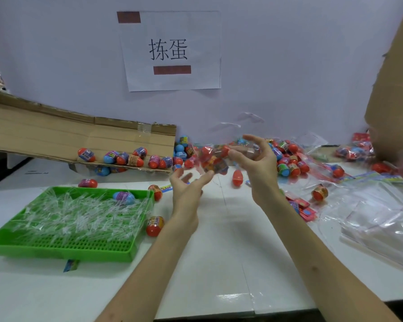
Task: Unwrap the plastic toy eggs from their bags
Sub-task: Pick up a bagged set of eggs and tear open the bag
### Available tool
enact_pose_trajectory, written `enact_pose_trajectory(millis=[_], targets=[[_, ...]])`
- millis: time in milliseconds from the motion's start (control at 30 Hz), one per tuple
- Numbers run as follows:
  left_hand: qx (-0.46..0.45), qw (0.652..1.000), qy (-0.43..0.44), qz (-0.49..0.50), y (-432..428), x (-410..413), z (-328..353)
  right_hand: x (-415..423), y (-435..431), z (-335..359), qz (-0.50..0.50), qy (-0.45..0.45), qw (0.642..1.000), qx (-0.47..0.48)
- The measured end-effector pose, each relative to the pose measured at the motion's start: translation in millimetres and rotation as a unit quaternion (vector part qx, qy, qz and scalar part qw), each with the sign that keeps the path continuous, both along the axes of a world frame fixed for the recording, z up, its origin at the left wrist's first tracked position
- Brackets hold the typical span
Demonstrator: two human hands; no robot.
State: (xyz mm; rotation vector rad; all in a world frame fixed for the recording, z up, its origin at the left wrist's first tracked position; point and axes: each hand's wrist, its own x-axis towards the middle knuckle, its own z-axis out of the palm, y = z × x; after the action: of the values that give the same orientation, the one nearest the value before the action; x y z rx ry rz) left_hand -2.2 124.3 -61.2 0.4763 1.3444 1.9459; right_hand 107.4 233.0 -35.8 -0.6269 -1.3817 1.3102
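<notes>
Bag of eggs [213, 162]: clear plastic, several red eggs inside, held in the air between both hands above the table [219, 242]; blurred.
Left hand [187, 190]: palm up, fingers spread wide, fingertips under the bag.
Right hand [260, 165]: thumb and curled fingers pinch the bag's clear end.
Loose eggs [130, 158]: red and blue, lying on a cardboard flap [56, 135] at left.
Green tray [63, 248]: near left, filled with clear plastic strips [79, 214].
Empty bags [377, 219]: heaped at right.
</notes>
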Motion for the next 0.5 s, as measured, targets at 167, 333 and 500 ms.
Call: enact_pose_trajectory(millis=[167, 333, 500], targets=[[0.002, 0.954, 0.290, 0.068, -3, -1, 0, 10, 7, 6, 0.040, -0.041, 0.996, 0.065], [-0.037, 0.940, 0.330, -0.072, 0, -2, -3, 18, 8, 8, 0.094, -0.108, 0.986, 0.091], [-0.020, 0.970, 0.218, -0.104, 1, -1, -2, 21, 10, 10, 0.089, -0.074, 0.993, 0.035]])
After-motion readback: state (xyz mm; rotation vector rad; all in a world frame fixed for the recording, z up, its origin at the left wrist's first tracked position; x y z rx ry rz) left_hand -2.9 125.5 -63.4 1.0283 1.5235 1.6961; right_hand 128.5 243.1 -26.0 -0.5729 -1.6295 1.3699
